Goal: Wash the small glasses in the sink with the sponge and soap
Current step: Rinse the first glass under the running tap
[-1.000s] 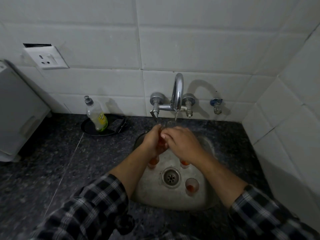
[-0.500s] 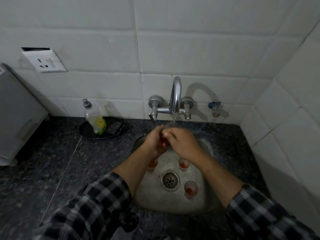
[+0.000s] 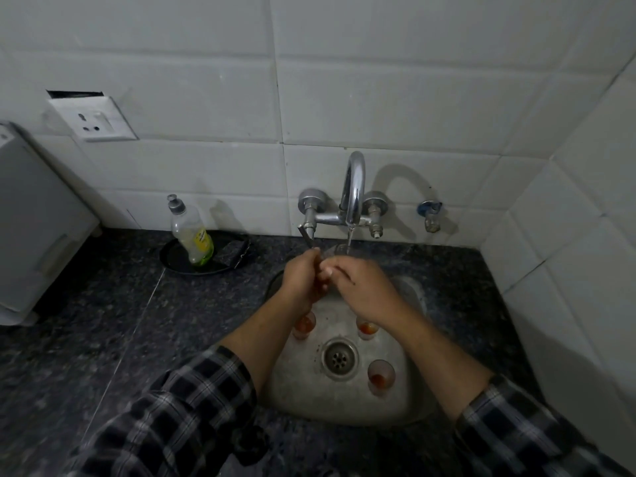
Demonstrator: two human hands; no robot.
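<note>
Now the step in hand seems to be the rinsing of one small glass [image 3: 339,251] under the thin stream from the tap [image 3: 354,187]. To do it well, I think the mouth of the glass should be turned into the water so that the red rest flows out. The glass should also be held low over the sink [image 3: 309,394], because wet glass slips easily. Three more glasses [image 3: 380,376] stand below it, around the drain [image 3: 340,358], each with red liquid at the bottom. The sponge [image 3: 231,253] and the soap bottle [image 3: 192,235] are on the dark plate [image 3: 175,261] on the desk [image 3: 103,304], left of the sink, and no hand touches them. In my judgement they are needed next.

The left hand [image 3: 303,280] and the right hand [image 3: 364,287] meet just under the spout, with both forearms reaching forward over the sink. The grip of each hand is closed, the fingers curled round the glass. Only its clear rim shows above the fingertips. Which hand carries most of it I cannot tell.
</note>
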